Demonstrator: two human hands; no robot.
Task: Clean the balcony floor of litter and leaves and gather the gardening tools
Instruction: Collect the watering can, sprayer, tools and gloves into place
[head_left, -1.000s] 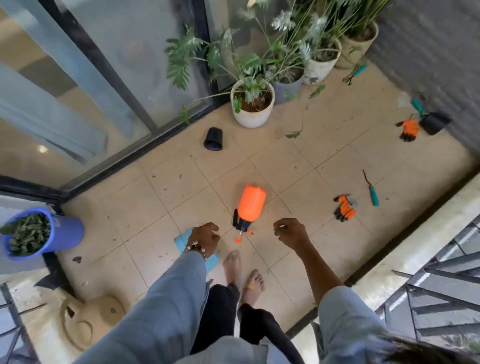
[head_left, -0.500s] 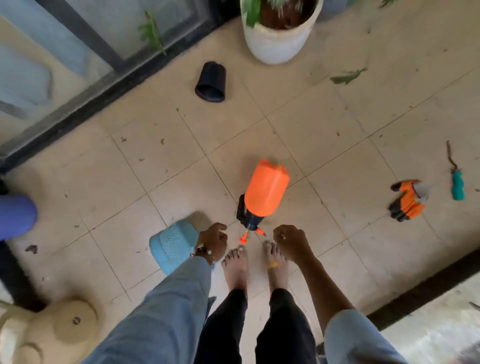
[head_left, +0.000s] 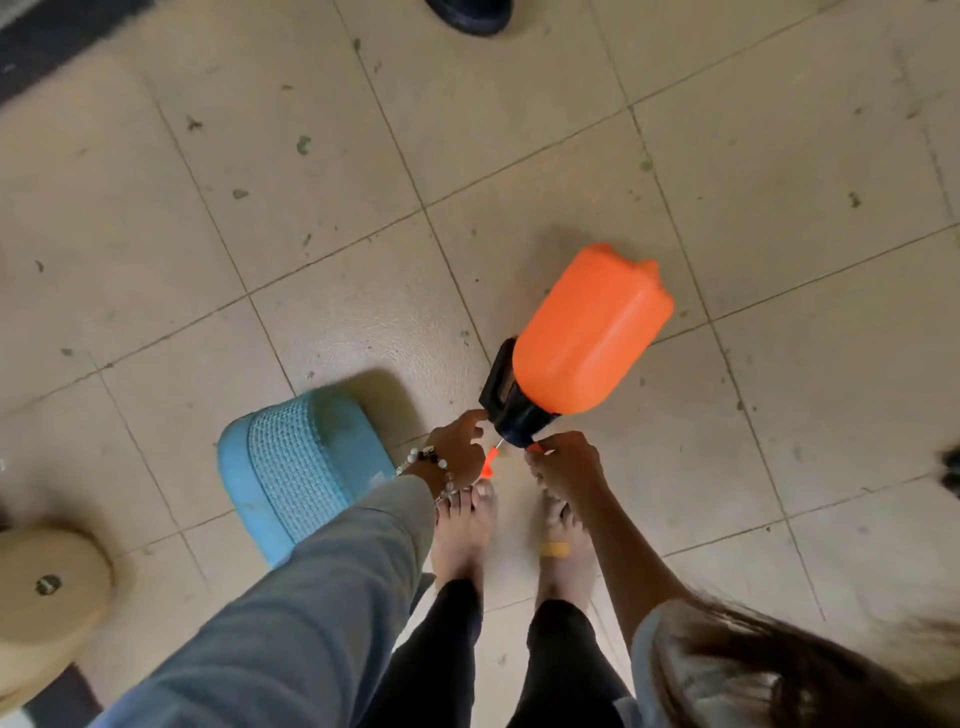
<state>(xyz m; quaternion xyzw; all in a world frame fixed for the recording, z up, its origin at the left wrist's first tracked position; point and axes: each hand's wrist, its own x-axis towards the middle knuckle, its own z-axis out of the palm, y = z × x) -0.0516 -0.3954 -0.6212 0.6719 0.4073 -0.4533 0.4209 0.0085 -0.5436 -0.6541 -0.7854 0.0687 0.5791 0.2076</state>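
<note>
Sprayer: orange pump sprayer (head_left: 589, 332) lies on its side on the tiled floor (head_left: 311, 156), tank pointing away from the person, black pump head (head_left: 511, 402) nearest the bare feet.
Nozzle: thin metal stem with an orange tip (head_left: 488, 462) juts from the head toward the toes; looks slight, likely the part that bends or snaps.
Handling: hard moulded plastic, stiff, smooth and probably slick on the tank. Weight depends on fill, which the opaque tank hides; judged light if empty, bottom-heavy and sloshing if not.
Where to hold: the black handle loop on the head is the sound grip; the tank is too broad for one hand, the stem too weak to lift by.
Left hand: left hand (head_left: 457, 452), beaded bracelet at the wrist, fingers extended, fingertips touching the edge of the black head, not yet closed round it.
Right hand: right hand (head_left: 563, 465) pinches at the underside of the head by a small orange part; whether it truly grips cannot be told.
Nearby: blue woven-topped stool (head_left: 296, 462) just left of the left hand; tan round object (head_left: 47, 587) at far left; dark pot rim (head_left: 470, 15) at top edge.
Floor: specks of leaf litter scattered on the tiles, uncleared.
</note>
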